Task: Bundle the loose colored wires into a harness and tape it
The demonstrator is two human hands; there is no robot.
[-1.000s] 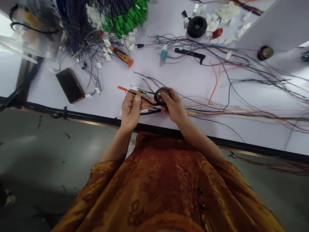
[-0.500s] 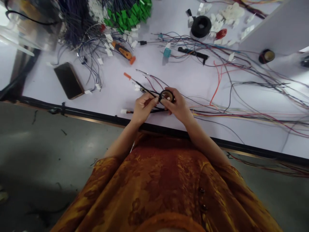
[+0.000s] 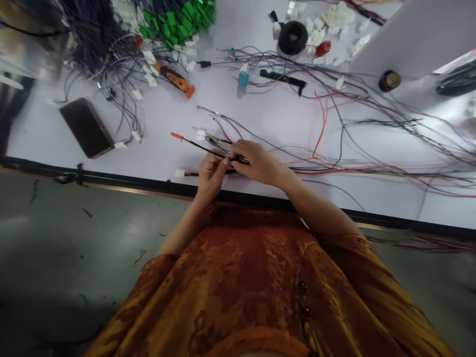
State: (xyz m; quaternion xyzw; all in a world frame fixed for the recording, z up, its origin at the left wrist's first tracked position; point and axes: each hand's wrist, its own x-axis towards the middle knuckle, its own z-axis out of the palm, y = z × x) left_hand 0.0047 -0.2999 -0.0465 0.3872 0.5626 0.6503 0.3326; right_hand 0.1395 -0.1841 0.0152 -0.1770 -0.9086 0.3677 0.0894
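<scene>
My left hand (image 3: pixel 211 174) pinches a black-sheathed wire bundle (image 3: pixel 203 150) between thumb and fingers. The bundle runs up-left to an orange tip (image 3: pixel 177 136), and a white connector (image 3: pixel 180 173) sits on a lower black lead. My right hand (image 3: pixel 258 163) lies just to the right, its fingers closed over the bundle at a dark wrapped spot (image 3: pixel 238 160). No tape roll shows in my right hand; anything under the fingers is hidden. Thin coloured wires (image 3: pixel 219 130) fan out above both hands.
A phone (image 3: pixel 86 128) lies at the left on the white table (image 3: pixel 156 168), whose dark front edge (image 3: pixel 111 182) is close to my wrists. Further back are an orange-handled screwdriver (image 3: pixel 174 78), green connectors (image 3: pixel 174 25), a black tape roll (image 3: pixel 293 37) and many loose wires.
The small dark roll seen in my right hand no longer shows. My right hand has flattened over the bundle, and my hands sit closer together. The whole scene has shifted slightly left in view.
</scene>
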